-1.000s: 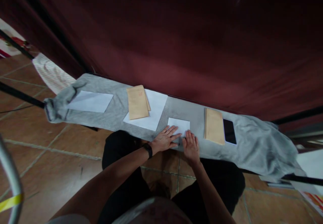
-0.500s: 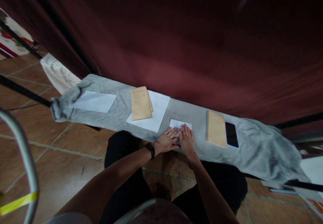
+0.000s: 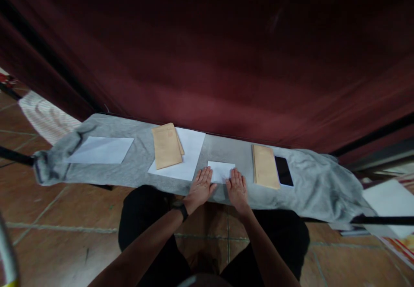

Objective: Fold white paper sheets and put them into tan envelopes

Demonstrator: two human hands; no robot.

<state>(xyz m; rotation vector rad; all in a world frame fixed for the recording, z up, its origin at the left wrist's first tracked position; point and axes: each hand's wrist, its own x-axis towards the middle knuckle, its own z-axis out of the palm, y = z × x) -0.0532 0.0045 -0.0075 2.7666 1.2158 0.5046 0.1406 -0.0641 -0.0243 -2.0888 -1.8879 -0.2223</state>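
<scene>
A small white folded paper [image 3: 221,171] lies flat on the grey cloth [image 3: 223,149] in front of me. My left hand [image 3: 201,185] rests flat at its left edge, fingers stretched out. On the opposite edge lies my right hand [image 3: 237,187], also flat with its fingers extended. To the left, brown envelopes [image 3: 167,146] lie partly over a larger white sheet [image 3: 192,149]. On the right is a stack of brown envelopes [image 3: 265,166], with a dark-screened phone [image 3: 283,171] beside it.
Another white sheet [image 3: 101,149] lies at the cloth's left end. A dark red curtain [image 3: 207,71] hangs along the far edge. Black metal bars [image 3: 381,220] run at the sides. The cloth is bunched up at the right end. Brown tiles [image 3: 71,218] cover the floor.
My hands have moved apart, from together on the small folded paper to its left and right edges, uncovering its middle. The camera view has shifted and turned slightly.
</scene>
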